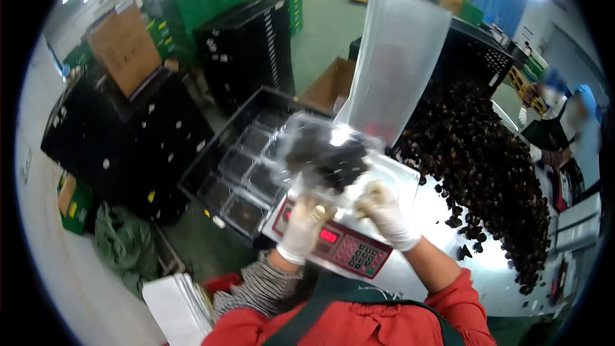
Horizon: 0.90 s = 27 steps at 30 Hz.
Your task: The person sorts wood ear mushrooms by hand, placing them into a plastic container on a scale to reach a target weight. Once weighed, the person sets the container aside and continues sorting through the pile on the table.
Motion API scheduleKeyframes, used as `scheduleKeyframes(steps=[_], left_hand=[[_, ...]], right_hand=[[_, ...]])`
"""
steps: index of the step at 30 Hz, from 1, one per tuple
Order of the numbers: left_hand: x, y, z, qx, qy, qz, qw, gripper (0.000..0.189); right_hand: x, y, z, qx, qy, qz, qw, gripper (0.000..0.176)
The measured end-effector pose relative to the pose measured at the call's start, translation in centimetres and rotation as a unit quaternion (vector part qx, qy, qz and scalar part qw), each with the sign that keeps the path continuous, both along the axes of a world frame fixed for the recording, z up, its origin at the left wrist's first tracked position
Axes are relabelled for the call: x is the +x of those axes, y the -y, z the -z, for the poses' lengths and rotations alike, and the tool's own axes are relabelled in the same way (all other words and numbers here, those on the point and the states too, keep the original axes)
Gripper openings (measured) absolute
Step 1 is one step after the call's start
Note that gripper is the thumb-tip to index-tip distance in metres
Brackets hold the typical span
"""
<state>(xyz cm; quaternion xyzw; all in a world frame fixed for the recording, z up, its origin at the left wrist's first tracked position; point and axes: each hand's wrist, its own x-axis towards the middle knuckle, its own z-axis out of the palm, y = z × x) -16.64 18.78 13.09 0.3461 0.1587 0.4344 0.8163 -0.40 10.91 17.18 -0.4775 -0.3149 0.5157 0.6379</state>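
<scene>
A clear plastic box [320, 157] with dark pieces inside is lifted above the scale, smeared by motion. My left hand [302, 229], in a white glove, is closed on its near edge. Close to the box's near right corner, my gloved right hand [386, 215] has its fingers curled together; whether they grip the rim cannot be made out. Under both hands stands a scale [359, 251] with a red lit display and a keypad. Its pale metal pan [407, 182] shows partly behind the box.
Dark mushroom-like pieces [474, 160] are heaped on the metal table [442, 269] at right. A tall stack of clear plastic [403, 57] rises behind the scale. At left, a black crate [211, 160] holds several clear boxes [246, 211]. Co-workers [564, 115] stand far right.
</scene>
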Motion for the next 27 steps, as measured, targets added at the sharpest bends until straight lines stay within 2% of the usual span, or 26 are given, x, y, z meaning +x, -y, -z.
scheduleKeyframes(steps=[1, 2, 4, 7, 8, 9, 11, 12, 13, 15, 18, 20, 22, 24, 27], left_hand=[[0.4, -1.1, 0.2, -0.008, -0.011, -0.004, 1.000, 0.065], [0.5, -3.2, 1.5, -0.053, 0.008, -0.019, 0.998, 0.053], [0.7, -7.4, 4.1, -0.141, 0.051, -0.055, 0.987, 0.039], [-1.8, -15.8, 6.3, -0.185, -0.077, -0.145, 0.969, 0.022], [-2.9, -18.4, 7.3, -0.176, -0.136, -0.188, 0.957, 0.019], [-3.9, -21.1, 8.8, -0.195, -0.189, -0.178, 0.946, 0.019], [-5.3, -26.1, 12.9, -0.237, -0.287, -0.167, 0.913, 0.021], [-5.5, -28.5, 15.1, -0.260, -0.331, -0.166, 0.892, 0.022], [-5.1, -30.6, 16.8, -0.253, -0.361, -0.171, 0.881, 0.023], [-3.1, -34.0, 18.4, -0.238, -0.418, -0.191, 0.856, 0.024], [1.4, -37.5, 17.0, -0.198, -0.358, -0.250, 0.878, 0.028], [1.9, -40.7, 19.3, -0.198, -0.340, -0.198, 0.898, 0.038], [3.2, -42.4, 20.4, -0.139, -0.312, -0.222, 0.913, 0.037], [4.1, -44.6, 21.8, -0.048, -0.253, -0.273, 0.927, 0.029], [5.9, -44.4, 13.0, 0.037, -0.269, -0.267, 0.925, 0.022]], right_hand=[[-1.9, -1.5, -0.6, -0.034, 0.041, -0.011, 0.999, 0.017], [-3.1, -2.8, 0.0, -0.063, 0.043, -0.049, 0.996, 0.025], [-4.3, -3.3, -0.5, -0.008, 0.127, -0.104, 0.986, 0.045], [-0.9, -1.3, -1.3, -0.068, 0.242, -0.079, 0.965, 0.059], [1.1, -0.1, -1.9, -0.135, 0.226, -0.067, 0.962, 0.056], [3.8, 1.7, 1.1, -0.117, 0.178, -0.004, 0.977, 0.050], [7.7, 5.9, 1.0, -0.179, 0.122, 0.138, 0.966, 0.041], [9.9, 9.0, 2.7, -0.176, 0.119, 0.215, 0.953, 0.035], [11.4, 11.8, 3.5, -0.205, 0.120, 0.296, 0.925, 0.030], [13.4, 17.3, 4.2, -0.260, 0.088, 0.381, 0.883, 0.025], [15.1, 24.8, 6.4, -0.325, 0.033, 0.475, 0.817, 0.021], [15.0, 27.3, 6.9, -0.353, 0.026, 0.489, 0.797, 0.022], [15.7, 28.5, 6.7, -0.385, 0.039, 0.484, 0.785, 0.024], [15.5, 28.2, 6.9, -0.407, 0.058, 0.468, 0.782, 0.024], [15.6, 26.8, 7.7, -0.428, 0.094, 0.429, 0.790, 0.023]])
